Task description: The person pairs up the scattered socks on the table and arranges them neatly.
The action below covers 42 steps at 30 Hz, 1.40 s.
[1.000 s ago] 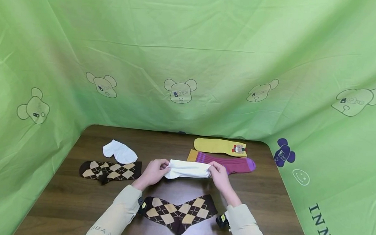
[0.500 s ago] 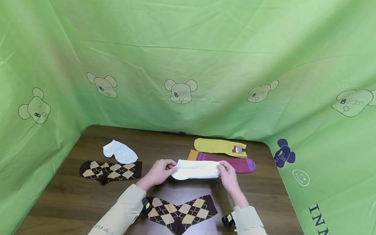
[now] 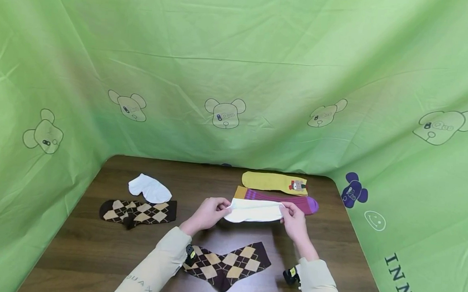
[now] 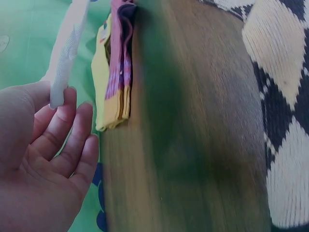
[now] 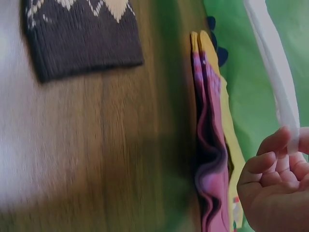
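Observation:
A white sock [image 3: 254, 211] is stretched flat between my two hands, lifted above the table. My left hand [image 3: 209, 213] pinches its left end between thumb and forefinger; the left wrist view shows the remaining fingers half bent below the sock edge [image 4: 63, 63]. At the other end, my right hand [image 3: 295, 222] pinches the sock's corner, also seen in the right wrist view. Behind the white sock lies a magenta sock [image 3: 300, 203] with an orange cuff, partly hidden by it. An argyle sock [image 3: 224, 267] in brown and tan lies on the table between my forearms.
On the left, another white sock [image 3: 149, 189] lies beyond a second argyle sock [image 3: 145, 212]. A yellow sock [image 3: 269, 181] with an animal figure lies at the back right. Green printed cloth [image 3: 225, 67] surrounds the wooden table [image 3: 72, 248] at the back and sides.
Both hands have moved to the right with the white sock held between them. The socks on the table have stayed where they were.

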Each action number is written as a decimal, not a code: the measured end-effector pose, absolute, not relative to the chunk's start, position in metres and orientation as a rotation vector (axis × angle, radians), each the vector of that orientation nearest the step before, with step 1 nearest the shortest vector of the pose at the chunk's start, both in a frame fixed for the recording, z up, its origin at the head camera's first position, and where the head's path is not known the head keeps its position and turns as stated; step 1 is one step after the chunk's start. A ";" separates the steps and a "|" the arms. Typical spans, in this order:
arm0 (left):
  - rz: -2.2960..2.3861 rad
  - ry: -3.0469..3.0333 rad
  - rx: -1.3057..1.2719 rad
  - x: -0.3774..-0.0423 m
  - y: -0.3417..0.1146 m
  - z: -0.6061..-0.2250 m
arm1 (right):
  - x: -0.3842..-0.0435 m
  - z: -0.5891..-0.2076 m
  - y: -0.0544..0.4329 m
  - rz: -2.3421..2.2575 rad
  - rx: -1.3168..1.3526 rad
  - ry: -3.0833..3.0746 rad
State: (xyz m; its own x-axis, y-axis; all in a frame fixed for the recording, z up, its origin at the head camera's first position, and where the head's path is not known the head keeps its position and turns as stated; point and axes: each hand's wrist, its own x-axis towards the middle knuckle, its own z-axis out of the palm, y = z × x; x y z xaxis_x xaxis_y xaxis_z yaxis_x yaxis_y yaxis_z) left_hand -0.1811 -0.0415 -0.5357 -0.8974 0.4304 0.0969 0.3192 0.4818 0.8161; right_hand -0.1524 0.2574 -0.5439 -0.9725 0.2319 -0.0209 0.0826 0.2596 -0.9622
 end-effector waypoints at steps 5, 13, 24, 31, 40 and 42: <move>1.396 2.570 0.672 -0.181 -0.031 -0.536 | -0.151 -0.542 0.269 1.794 -0.336 -2.389; 1.376 2.556 0.720 -0.180 -0.015 -0.535 | -0.147 -0.541 0.287 1.740 -0.393 -2.412; 1.305 2.556 0.758 -0.180 0.002 -0.542 | -0.142 -0.538 0.302 1.716 -0.451 -2.458; 1.268 2.522 0.696 -0.174 0.011 -0.547 | -0.136 -0.542 0.311 1.651 -0.408 -2.586; 1.231 2.493 0.678 -0.168 0.020 -0.550 | -0.130 -0.548 0.322 1.572 -0.439 -2.737; 1.220 2.493 0.683 -0.166 0.022 -0.550 | -0.129 -0.550 0.323 1.571 -0.436 -2.758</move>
State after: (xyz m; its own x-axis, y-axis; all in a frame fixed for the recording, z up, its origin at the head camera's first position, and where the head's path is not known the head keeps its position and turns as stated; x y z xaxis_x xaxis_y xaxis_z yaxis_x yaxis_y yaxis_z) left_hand -0.1664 0.0217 -0.5503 -0.8482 0.5279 -0.0434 0.2896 0.5308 0.7964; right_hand -0.1287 0.3228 -0.5497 -0.9610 0.2040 -0.1866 0.2645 0.4826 -0.8349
